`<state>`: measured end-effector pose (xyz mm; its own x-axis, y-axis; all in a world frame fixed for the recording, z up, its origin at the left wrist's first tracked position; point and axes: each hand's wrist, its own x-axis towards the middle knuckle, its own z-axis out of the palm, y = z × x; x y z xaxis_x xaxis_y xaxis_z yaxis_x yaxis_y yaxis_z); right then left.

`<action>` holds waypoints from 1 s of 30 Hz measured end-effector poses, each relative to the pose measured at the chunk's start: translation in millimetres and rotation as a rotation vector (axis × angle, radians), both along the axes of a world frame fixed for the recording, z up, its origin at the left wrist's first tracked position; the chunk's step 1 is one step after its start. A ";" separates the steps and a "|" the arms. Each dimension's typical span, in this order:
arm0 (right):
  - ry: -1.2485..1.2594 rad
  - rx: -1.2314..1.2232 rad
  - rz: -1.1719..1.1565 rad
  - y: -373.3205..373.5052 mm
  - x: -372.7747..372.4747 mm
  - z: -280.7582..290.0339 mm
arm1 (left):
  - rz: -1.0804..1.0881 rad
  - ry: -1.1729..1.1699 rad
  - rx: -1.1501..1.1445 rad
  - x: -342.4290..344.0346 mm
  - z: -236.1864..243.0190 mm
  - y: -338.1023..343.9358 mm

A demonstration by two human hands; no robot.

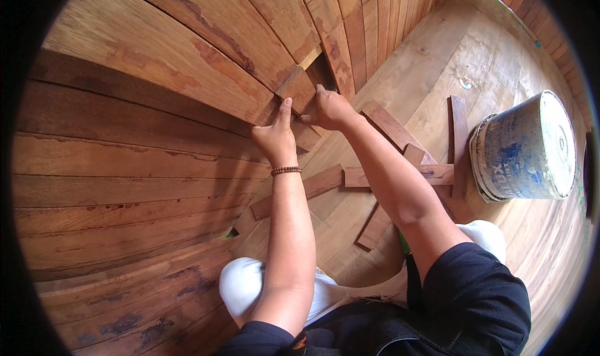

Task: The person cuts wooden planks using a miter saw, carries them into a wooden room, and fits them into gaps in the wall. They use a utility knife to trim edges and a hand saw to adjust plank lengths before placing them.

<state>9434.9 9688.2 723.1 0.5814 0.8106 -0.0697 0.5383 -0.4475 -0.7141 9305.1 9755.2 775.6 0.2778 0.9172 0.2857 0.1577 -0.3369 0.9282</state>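
A short reddish-brown wooden board (297, 91) is held at the lower end of the plank wall (206, 62), beside a dark gap between the planks. My left hand (275, 138), with a beaded bracelet at its wrist, grips the board's lower left corner. Its thumb points up along the face, and the other fingers are mostly hidden behind the wood. On the board's right edge my right hand (331, 110) is closed, its thumb and fingers pinching the side near the gap. Whether the board touches the planks beside it, I cannot tell.
Several loose wooden strips (400, 175) lie crossed on the plank floor (431, 56) below my right forearm. To the right, a paint-stained whitish bucket (522, 147) stands close to an upright-looking dark strip (459, 143). Horizontal planks (125, 162) cover the wall on the left.
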 end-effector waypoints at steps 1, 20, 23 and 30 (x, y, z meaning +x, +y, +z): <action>-0.005 -0.006 -0.005 -1.4 -1.2 2.1 | -0.008 -0.038 0.043 0.7 -1.1 0.3; 0.464 0.535 -0.020 -7.7 2.7 9.7 | -0.118 -0.036 -0.082 -7.0 11.3 -3.5; 0.479 0.444 0.042 -9.5 5.5 12.7 | -0.132 -0.058 -0.080 -6.3 9.7 -2.9; 0.321 0.468 -0.027 -7.7 6.2 13.8 | -0.086 -0.134 -0.016 -1.8 6.2 -3.6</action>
<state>9441.1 9680.5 736.9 0.6110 0.7829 0.1172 0.2543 -0.0539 -0.9656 9303.3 9751.6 781.8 0.3156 0.8963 0.3114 0.0030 -0.3292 0.9443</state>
